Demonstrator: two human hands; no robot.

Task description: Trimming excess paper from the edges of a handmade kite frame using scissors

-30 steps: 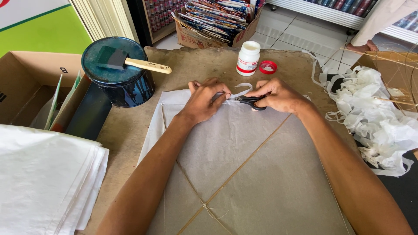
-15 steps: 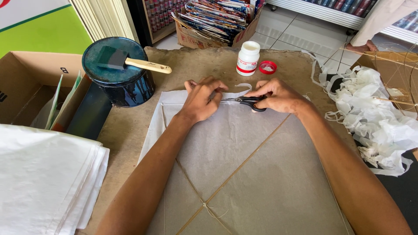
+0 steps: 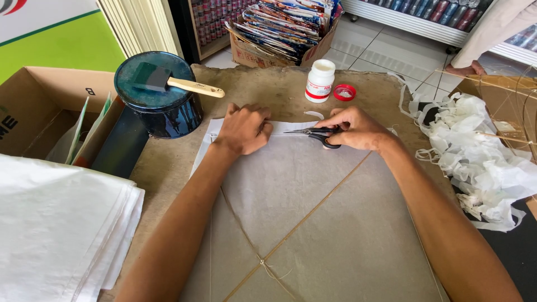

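Item: thin paper sheet, flat on the brown tabletop, thin sticks crossing beneath it.

My left hand: fingers curled down, pressing the sheet's far edge.

My right hand: fingers closed through the black handles of scissors, blades pointing at my left hand, just above that edge.

Beyond the sheet: white glue bottle, red cap, open tabletop around them.

Left of the sheet: dark tin topped by a foam brush; stacked white paper.

Right of the sheet: crumpled white scraps, crowding that edge.
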